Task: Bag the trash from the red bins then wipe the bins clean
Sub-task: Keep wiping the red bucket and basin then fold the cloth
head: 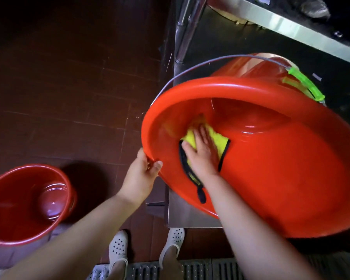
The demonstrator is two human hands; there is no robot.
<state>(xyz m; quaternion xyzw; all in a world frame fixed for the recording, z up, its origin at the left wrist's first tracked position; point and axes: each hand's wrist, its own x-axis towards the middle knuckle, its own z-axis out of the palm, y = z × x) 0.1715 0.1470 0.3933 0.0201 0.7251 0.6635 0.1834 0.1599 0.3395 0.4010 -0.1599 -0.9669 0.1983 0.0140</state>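
A large red bin (281, 178) lies tilted on its side on a steel shelf, its mouth turned toward me. Its wire handle with a green grip (305, 83) hangs over the far side. My left hand (141, 174) grips the bin's near-left rim. Inside the bin, my right hand (202, 152) presses flat on a yellow cloth with black edging (218, 140) against the inner wall. A second red bin (24, 205) stands upright on the floor at the lower left, with nothing visible in it.
The steel shelf (190, 217) carries the tilted bin, and a steel leg (188, 27) rises behind it. A steel counter edge (291, 27) runs across the top right. The floor is dark red tile (69, 98). A metal drain grate (190, 269) lies by my white shoes.
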